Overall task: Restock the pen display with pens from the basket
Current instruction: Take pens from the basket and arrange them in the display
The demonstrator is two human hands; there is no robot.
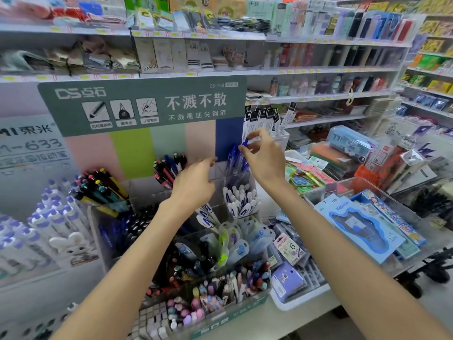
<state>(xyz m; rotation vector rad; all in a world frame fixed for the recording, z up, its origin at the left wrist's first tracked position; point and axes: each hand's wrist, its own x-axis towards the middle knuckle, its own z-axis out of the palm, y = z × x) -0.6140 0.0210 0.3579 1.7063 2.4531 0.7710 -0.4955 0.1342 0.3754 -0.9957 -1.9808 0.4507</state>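
A tiered clear pen display (220, 173) stands under a grey-green sign, with several compartments of pens. In its top right compartment stand several blue pens (234, 159). My right hand (263, 158) pinches the top of one blue pen (245, 143) above that bunch. My left hand (196, 182) rests with loosely bent fingers on the clear wall of the compartment just left of the blue pens. Black and red pens (169, 170) fill the compartment further left. The basket is not plainly in view.
White pens with blue letters (241, 200) sit one tier lower. A clear bin of stationery packs (367, 222) stands at the right on a cart. White-purple pens (49, 217) crowd the left. Stocked shelves run behind.
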